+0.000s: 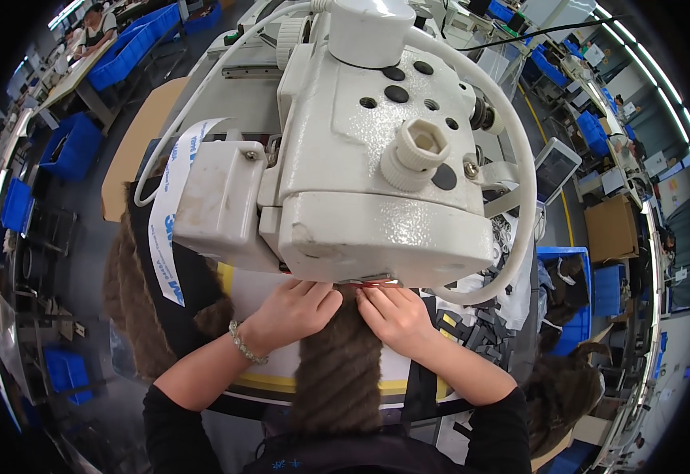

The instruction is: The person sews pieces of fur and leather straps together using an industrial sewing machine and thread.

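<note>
A strip of brown ribbed fur fabric point(337, 371) lies on the white sewing surface point(258, 296), its long axis running from the person's body straight away toward the sewing machine point(361, 158). The far end of the strip points under the machine head and disappears beneath it; the near end runs off the surface edge toward the person's lap.

The left hand point(294, 312) rests palm down at the strip's left edge near its far end, fingers stretched forward and pressed flat, not curled around anything. A beaded bracelet point(246, 344) sits on that wrist. The right hand point(396, 316) lies on the strip's right edge, fingers bent with the tips pinching the fabric just under the front of the machine; whether that grip fully closes on the fabric cannot be told, since the machine head hides the fingertips in part. Both hands nearly meet over the strip.

More of the same brown fur fabric point(128, 284) hangs in a pile at the left of the surface, beside a loop of white tape with blue print point(167, 213). A white hose point(519, 182) curves around the machine's right side. Blue crates point(135, 43) stand in the workshop behind, and another mass of brown fur point(562, 399) sits at the lower right.
</note>
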Motion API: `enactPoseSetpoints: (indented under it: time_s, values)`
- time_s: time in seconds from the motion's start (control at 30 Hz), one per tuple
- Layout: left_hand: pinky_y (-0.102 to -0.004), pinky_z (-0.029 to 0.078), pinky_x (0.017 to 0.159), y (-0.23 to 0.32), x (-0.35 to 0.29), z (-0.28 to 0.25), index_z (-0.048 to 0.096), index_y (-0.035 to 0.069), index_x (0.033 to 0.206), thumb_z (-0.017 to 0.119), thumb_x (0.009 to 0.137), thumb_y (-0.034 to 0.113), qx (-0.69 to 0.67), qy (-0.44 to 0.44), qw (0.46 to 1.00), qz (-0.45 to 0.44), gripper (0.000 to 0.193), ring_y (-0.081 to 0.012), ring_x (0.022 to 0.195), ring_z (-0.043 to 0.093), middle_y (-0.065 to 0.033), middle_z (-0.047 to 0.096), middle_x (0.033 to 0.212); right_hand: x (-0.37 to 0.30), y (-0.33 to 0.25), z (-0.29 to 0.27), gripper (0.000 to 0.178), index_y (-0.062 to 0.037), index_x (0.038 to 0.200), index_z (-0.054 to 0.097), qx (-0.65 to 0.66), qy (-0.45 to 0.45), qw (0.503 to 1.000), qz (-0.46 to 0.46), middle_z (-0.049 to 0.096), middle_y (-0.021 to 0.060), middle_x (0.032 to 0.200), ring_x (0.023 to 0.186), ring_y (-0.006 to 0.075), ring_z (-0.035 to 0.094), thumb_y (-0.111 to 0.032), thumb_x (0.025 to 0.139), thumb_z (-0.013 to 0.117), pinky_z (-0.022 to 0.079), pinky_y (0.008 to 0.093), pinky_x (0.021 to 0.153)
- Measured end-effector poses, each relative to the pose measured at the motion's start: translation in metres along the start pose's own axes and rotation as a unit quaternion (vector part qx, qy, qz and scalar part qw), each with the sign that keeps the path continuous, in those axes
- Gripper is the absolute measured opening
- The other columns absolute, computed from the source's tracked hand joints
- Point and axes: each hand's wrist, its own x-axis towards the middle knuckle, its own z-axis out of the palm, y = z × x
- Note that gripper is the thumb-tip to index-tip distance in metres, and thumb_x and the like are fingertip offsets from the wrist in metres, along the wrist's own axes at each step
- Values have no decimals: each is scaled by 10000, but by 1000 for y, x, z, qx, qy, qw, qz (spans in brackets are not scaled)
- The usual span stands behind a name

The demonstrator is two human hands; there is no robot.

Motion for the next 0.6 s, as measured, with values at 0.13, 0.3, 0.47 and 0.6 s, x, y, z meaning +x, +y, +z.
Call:
enactPoseSetpoints:
  time_s: [0.13,0.3,0.47,0.6]
  values:
    - [-315,489,702,4,-6,4,555,86,791,610,712,91,-14,-17,997,-81,96,-206,839,581,-57,555,887,-3,3,1,259,-46,963,650,27,1,996,80,626,102,944,875,264,620,-63,705,629,472,363,752]
    - [-315,478,709,2,-4,5,594,82,847,611,741,97,-23,-20,995,-92,109,-197,855,580,-45,576,907,-4,4,2,234,-60,913,621,54,-21,993,104,619,106,932,890,295,586,-78,679,627,445,409,774]
    - [-296,464,738,4,-3,2,585,99,827,611,743,113,8,-15,998,-63,90,-177,847,563,-17,564,874,1,-1,0,174,-66,837,589,5,-4,997,76,617,79,877,828,252,591,-85,664,602,455,385,758]
    - [-298,461,748,3,-5,4,582,109,817,612,744,123,8,-24,998,-53,80,-173,872,551,-12,550,856,-1,-3,0,162,-66,837,602,-5,-23,997,75,619,60,844,787,229,594,-91,677,598,461,369,753]
